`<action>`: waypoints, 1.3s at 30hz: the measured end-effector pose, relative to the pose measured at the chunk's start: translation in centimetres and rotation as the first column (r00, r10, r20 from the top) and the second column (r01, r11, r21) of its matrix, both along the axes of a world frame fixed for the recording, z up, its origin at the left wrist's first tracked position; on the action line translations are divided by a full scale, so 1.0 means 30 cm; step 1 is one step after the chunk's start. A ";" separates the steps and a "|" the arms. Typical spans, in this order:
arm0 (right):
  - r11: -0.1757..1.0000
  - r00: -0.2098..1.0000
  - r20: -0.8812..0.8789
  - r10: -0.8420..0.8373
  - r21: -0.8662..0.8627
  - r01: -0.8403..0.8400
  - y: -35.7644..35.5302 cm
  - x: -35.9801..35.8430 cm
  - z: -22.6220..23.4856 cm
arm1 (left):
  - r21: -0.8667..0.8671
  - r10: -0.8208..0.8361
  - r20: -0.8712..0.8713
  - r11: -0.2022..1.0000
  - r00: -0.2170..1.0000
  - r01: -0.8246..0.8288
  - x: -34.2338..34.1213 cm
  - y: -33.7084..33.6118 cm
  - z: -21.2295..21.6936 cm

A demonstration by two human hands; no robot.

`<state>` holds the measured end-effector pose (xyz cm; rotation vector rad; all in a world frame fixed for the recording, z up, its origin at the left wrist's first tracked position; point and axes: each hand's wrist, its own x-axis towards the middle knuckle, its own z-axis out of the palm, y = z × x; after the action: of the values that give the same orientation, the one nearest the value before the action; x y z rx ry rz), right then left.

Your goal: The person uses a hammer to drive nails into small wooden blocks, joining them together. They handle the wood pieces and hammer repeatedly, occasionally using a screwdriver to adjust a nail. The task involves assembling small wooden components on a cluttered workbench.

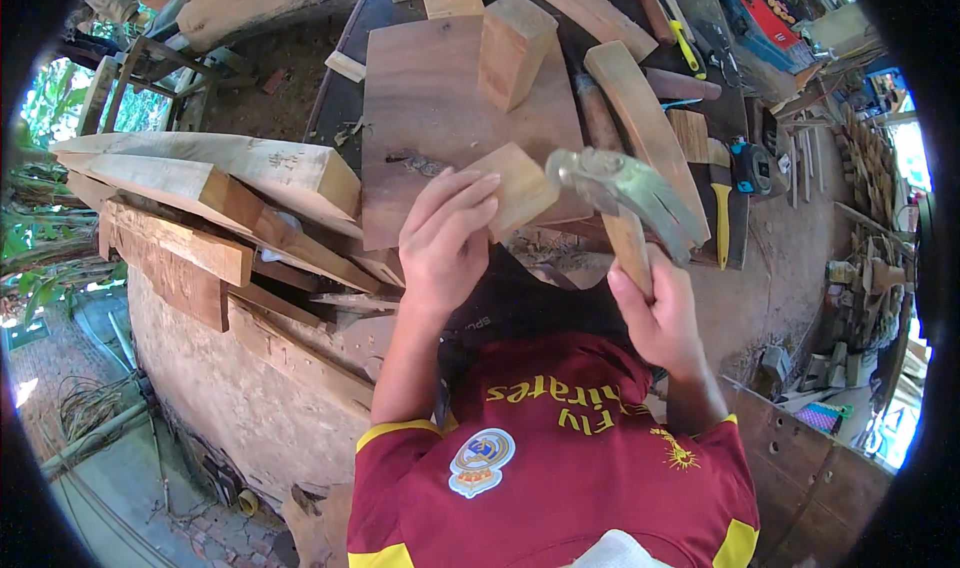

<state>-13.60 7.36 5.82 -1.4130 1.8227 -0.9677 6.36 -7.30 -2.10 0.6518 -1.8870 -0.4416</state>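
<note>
Over the worktop's point(572, 48) near edge, your left hand point(445, 228), half closed, pinches a wood block point(525, 188), likely light and stiff, by its side; your right hand point(660, 313) wraps the probably head-heavy hammer point(628, 193) around its handle.

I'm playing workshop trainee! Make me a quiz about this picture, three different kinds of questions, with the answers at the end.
1. What is in the right hand? (a) a handsaw (b) a claw hammer (c) a paint roller
2. True or false: the left hand is empty.
3. Fill in: beside the tape measure lies a yellow-handled ______.

Key: 1. b. 2. False; it holds a wooden block. 3. Paintbrush.
</note>
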 end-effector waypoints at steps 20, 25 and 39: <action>0.854 0.959 0.275 0.066 -0.512 0.088 0.029 -0.021 -0.047 | 0.345 -0.004 0.130 0.938 0.991 -0.042 -0.005 0.043 0.072; 0.992 0.988 -0.104 0.115 -0.032 -0.118 -0.035 -0.027 0.008 | 0.487 -0.044 0.111 0.873 0.993 -0.016 -0.005 0.051 0.072; 0.996 0.986 -0.152 0.070 0.069 -0.060 -0.025 0.001 -0.025 | 0.225 -0.077 0.250 0.974 0.965 0.019 0.005 0.024 0.079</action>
<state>-13.57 6.61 5.07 -1.5341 1.8882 -0.7788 6.50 -6.56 0.27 0.8452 -2.1211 -0.6299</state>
